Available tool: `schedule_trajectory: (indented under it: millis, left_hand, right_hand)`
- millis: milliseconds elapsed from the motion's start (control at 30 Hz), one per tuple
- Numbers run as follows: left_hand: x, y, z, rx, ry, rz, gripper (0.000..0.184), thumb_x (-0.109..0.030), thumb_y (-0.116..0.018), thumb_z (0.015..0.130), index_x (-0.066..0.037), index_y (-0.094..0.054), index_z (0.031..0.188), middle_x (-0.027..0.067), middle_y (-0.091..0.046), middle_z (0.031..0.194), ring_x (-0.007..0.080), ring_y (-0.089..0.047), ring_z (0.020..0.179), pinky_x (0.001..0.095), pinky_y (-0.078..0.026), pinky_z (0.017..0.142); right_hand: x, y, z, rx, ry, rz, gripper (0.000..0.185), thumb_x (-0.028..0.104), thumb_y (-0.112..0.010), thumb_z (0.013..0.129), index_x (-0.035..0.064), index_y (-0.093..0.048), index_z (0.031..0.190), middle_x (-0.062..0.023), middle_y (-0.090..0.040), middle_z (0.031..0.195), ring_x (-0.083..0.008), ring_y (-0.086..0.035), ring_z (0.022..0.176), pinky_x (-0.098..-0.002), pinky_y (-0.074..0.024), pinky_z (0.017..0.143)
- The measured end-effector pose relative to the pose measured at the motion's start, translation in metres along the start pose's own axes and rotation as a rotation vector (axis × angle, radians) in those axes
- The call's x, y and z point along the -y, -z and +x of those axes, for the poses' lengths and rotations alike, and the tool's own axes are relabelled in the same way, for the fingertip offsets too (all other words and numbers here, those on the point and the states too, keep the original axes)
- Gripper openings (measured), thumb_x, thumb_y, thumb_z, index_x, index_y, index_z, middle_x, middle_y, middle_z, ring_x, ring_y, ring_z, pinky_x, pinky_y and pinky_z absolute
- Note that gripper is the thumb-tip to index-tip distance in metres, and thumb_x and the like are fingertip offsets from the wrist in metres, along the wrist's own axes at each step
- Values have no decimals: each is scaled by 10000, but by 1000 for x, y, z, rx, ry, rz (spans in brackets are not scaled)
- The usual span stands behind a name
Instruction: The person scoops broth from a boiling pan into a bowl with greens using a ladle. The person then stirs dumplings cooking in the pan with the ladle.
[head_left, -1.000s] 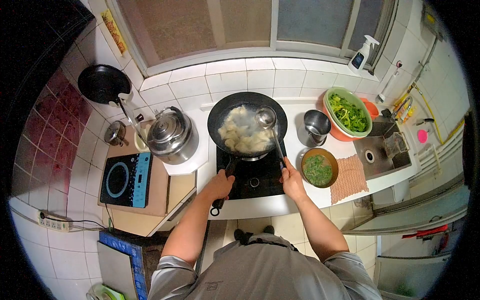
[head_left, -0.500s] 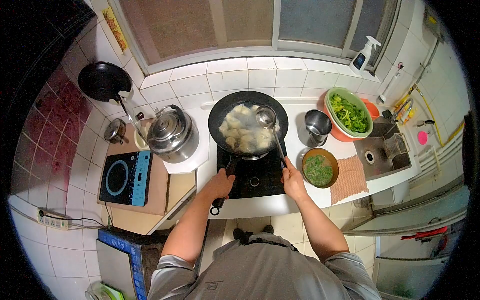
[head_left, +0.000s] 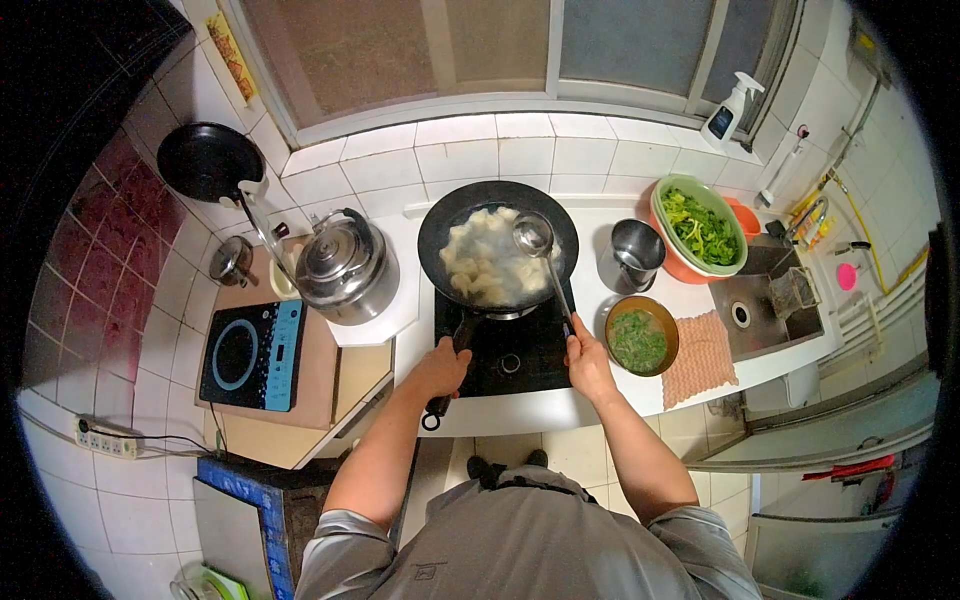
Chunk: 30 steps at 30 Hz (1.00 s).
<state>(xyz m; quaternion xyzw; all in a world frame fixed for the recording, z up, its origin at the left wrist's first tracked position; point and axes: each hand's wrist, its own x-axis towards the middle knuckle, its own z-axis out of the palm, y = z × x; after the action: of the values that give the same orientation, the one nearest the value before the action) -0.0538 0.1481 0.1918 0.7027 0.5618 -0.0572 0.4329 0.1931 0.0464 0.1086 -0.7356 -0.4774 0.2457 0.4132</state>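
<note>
A black wok [head_left: 435,235] stands on the dark glass cooktop [head_left: 480,365], and pale dumplings [head_left: 485,255] sit in steaming water inside it. My left hand [head_left: 440,370] is wrapped round the wok's black handle [head_left: 466,330]. In my right hand [head_left: 588,362] is the handle of a metal ladle [head_left: 533,236], whose bowl is over the right side of the wok, near the dumplings. Steam blurs whether the bowl touches the water. Just right of that hand sits a brownish bowl [head_left: 640,337] of liquid with chopped greens.
A steel kettle [head_left: 345,265] stands left of the wok, beyond a portable induction cooker [head_left: 250,355]. To the right are a steel pot [head_left: 635,255], a green basin [head_left: 700,225] of leafy greens, a pink cloth [head_left: 700,360] and the sink [head_left: 745,335]. A black pan [head_left: 208,162] hangs on the left wall.
Almost nothing differs. The dumplings have shifted slightly in the water, while both hands, the wok and the ladle stay in about the same places.
</note>
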Motion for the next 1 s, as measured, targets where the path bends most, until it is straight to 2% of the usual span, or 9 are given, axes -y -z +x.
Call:
schedule_trajectory:
  millis: [300, 600, 900, 1000]
  left_hand:
    - [15, -9, 12, -132, -126, 213, 420, -321, -401, 991, 77, -412, 1127, 250, -650, 822, 321, -667, 625, 456, -529, 686]
    - [11, -6, 8, -76, -90, 84, 405, -312, -392, 994, 70, -407, 1126, 248, -654, 827, 316, -671, 632, 451, -533, 673]
    - [10, -4, 11, -65, -92, 156, 433, -315, -380, 996, 85, -393, 1162, 253, -656, 838, 321, -677, 680, 438, -534, 712]
    - [17, -7, 18, -75, -126, 167, 435, -314, -388, 994, 86, -390, 1167, 250, -656, 833, 313, -678, 671, 434, -537, 697]
  right_hand:
    - [6, 2, -1, 6, -17, 2, 471, 144, -409, 984, 23, -352, 1436, -58, -525, 670, -145, -514, 598, -297, -463, 598]
    - [7, 2, -1, -4, -11, -22, 463, 138, -416, 981, 28, -367, 1428, -61, -532, 652, -146, -523, 588, -298, -463, 589]
    - [2, 0, 2, 4, -9, 3, 462, 144, -417, 983, 27, -372, 1428, -56, -526, 664, -140, -517, 605, -292, -463, 607]
    - [14, 7, -4, 22, -50, -8, 458, 168, -430, 964, 47, -404, 1405, -271, -634, 1061, -375, -639, 878, -406, -488, 787]
